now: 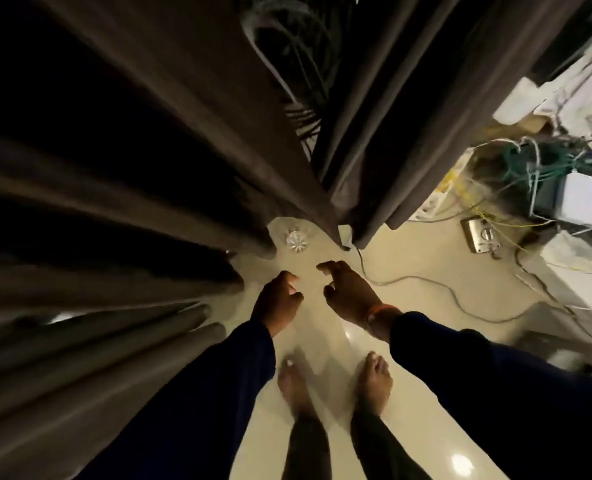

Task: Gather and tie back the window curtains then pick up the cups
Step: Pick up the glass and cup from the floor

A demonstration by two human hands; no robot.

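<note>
head | left hand (280, 299) and right hand (348, 292) both loosely curled, holding nothing, near each other above the floor (408, 271) | curtains (183, 150) hang untied | cup (296, 239) at their hem — likely next; grasp its wall, lift straight

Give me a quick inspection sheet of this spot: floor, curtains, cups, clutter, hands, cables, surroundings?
Surface: glossy cream floor, lamp glints on it.
Job's things: dark curtains hang loose, untied, left curtain and right curtain parted by a narrow gap; one clear glass cup stands on the floor at the left curtain's hem.
Clutter: metal plate on the floor, white box among wires.
Hands: left hand and right hand held out over the floor, fingers loosely curled, holding nothing.
Cables: grey cable trails across the floor; green and yellow wire tangle at right.
Surroundings: bare feet below; coiled wires behind the gap.
</note>
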